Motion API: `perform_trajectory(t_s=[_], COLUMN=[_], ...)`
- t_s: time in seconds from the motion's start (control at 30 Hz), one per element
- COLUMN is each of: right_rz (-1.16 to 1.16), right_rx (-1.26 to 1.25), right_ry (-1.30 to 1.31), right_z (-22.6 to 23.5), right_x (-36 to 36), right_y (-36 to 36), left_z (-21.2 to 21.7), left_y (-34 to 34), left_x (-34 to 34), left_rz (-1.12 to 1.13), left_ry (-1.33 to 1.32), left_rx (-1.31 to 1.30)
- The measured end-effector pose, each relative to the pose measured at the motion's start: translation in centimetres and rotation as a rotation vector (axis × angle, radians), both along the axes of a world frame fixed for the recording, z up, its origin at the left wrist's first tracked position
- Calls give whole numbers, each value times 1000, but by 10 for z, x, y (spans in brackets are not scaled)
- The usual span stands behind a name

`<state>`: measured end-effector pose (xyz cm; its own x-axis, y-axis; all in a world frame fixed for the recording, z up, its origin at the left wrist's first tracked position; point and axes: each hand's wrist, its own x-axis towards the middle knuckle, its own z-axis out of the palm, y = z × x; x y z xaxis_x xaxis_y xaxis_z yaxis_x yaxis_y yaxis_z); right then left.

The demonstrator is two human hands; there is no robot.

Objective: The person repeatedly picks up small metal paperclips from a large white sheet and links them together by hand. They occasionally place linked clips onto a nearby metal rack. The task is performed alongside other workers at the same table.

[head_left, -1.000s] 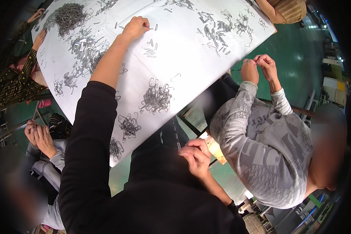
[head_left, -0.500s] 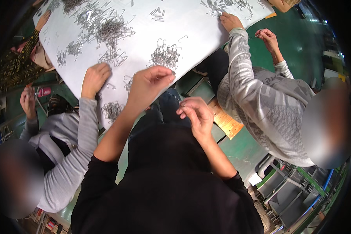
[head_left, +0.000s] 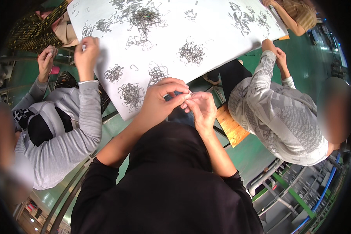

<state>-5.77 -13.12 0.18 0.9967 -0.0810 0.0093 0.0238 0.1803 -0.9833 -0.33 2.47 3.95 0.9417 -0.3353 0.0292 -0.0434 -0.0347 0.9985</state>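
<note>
My left hand [head_left: 162, 97] and my right hand [head_left: 201, 111] meet in front of my body, just off the near table edge. Thumb and fingers of each are pinched closed, and the fingertips touch. A small grey metal piece shows faintly at the left fingertips, mostly covered. Whatever the right fingers pinch is hidden. Just beyond my left hand, a small pile of bent wire hooks [head_left: 157, 72] lies on the white tabletop [head_left: 171, 31]. Another hook pile [head_left: 132, 95] sits left of it, and a third pile [head_left: 191, 52] lies farther out.
A large tangle of wire hooks [head_left: 144, 18] and flat metal pieces [head_left: 240, 19] spread over the far table. Co-workers in grey sleeves [head_left: 87, 113] [head_left: 261, 78] sit on both sides, hands at the table. A wooden board [head_left: 232, 126] is at my right, near metal framing [head_left: 288, 191].
My hands, apart before, have come together at the fingertips. The view has shifted, so the table appears farther right. The left co-worker's hand has moved away from the hook piles.
</note>
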Motion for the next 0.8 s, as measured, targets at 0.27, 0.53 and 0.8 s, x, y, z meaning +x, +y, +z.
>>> perform_trajectory(t_s=[0.27, 0.53, 0.8], right_rz=[35, 477, 537], right_rx=[-682, -1262, -1691], right_ry=[-168, -305, -474], right_z=[-25, -72, -75], right_x=[84, 253, 266], right_y=[-10, 56, 45], left_z=[-15, -19, -20], left_y=[4, -10, -17], left_x=[-18, -22, -22], left_rz=[109, 166, 269], left_ry=[-150, -183, -201], left_rx=[87, 92, 123])
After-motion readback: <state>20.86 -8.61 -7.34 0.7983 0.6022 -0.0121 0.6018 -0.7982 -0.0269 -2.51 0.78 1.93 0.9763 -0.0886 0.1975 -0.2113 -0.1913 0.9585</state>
